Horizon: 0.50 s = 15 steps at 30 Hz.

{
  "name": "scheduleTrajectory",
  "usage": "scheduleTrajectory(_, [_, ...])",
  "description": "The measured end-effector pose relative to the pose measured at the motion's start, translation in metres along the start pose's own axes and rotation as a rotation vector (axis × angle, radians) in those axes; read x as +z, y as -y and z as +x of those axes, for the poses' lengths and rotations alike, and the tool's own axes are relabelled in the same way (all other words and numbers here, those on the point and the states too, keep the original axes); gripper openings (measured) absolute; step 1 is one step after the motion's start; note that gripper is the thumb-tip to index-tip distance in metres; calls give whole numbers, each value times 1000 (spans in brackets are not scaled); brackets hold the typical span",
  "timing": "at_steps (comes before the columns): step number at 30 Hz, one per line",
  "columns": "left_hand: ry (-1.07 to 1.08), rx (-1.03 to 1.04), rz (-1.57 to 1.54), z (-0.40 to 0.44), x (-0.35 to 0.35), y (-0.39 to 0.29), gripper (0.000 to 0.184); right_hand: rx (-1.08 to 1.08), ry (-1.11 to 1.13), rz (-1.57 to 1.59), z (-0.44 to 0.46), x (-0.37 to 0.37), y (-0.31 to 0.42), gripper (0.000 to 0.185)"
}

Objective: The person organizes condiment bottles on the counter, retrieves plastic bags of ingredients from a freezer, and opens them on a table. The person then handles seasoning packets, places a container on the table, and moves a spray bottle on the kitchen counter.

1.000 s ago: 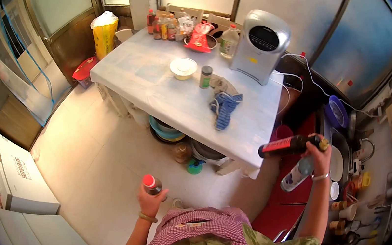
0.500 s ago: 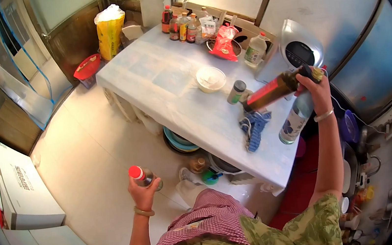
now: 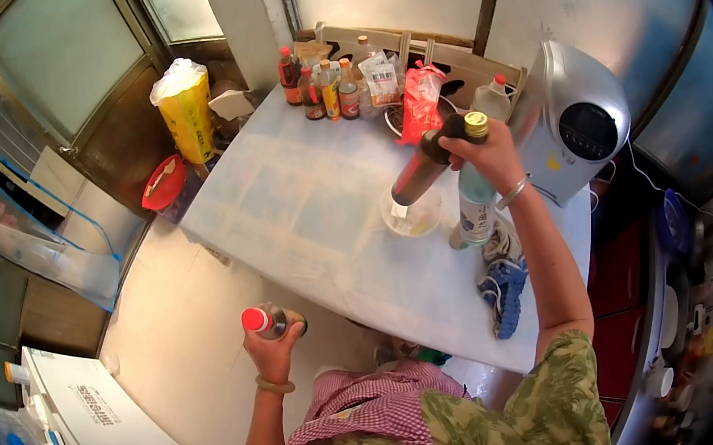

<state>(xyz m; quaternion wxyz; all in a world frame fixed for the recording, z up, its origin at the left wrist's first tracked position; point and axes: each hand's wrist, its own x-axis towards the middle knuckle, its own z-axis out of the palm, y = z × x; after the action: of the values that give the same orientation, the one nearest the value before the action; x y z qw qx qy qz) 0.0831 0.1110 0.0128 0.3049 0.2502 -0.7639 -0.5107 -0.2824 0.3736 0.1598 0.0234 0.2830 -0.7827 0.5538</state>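
Observation:
My left hand (image 3: 273, 352) is wrapped round a red-capped bottle (image 3: 272, 321) of dark liquid, held over the floor before the table. My right hand (image 3: 489, 151) grips two bottles by their necks above the table (image 3: 300, 203): a dark bottle (image 3: 422, 171), tilted, and a clear bottle (image 3: 473, 207) with a gold cap. Behind these bottles a white bowl (image 3: 410, 220) is partly hidden. Beside the right forearm lie a blue striped cloth (image 3: 504, 293) and a greyish cloth (image 3: 503, 244).
Several sauce bottles (image 3: 328, 91) and a red bag (image 3: 423, 101) stand along the table's back edge. A silver appliance (image 3: 573, 122) is at the right. On the floor are a yellow sack (image 3: 186, 119), a red basin (image 3: 164, 185) and, at lower left, a white box (image 3: 103, 418).
My right hand has carried both bottles from beside the table's right end to over the table, near the bowl. The view has shifted closer to the table. My left hand still holds its bottle.

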Motion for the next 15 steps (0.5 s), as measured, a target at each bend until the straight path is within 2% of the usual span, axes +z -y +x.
scheduleTrajectory(1, [16,26,8,15,4,5,50,6,-2,-14,12,9,-2,12])
scheduleTrajectory(4, [-5,56,13,74,22,14,62,33,-16,-10,45,36,-4,12])
scheduleTrajectory(7, [77,109,51,142,37,8,65,35,-41,-12,81,60,-26,13])
scheduleTrajectory(9, [116,91,79,193,56,46,69,38,-78,-58,102,81,-40,13])
scheduleTrajectory(11, [153,122,76,242,76,58,70,65,-120,-90,125,103,-60,13])
scheduleTrajectory(15, [240,48,-22,324,114,96,77,129,-179,-139,166,146,-98,12])
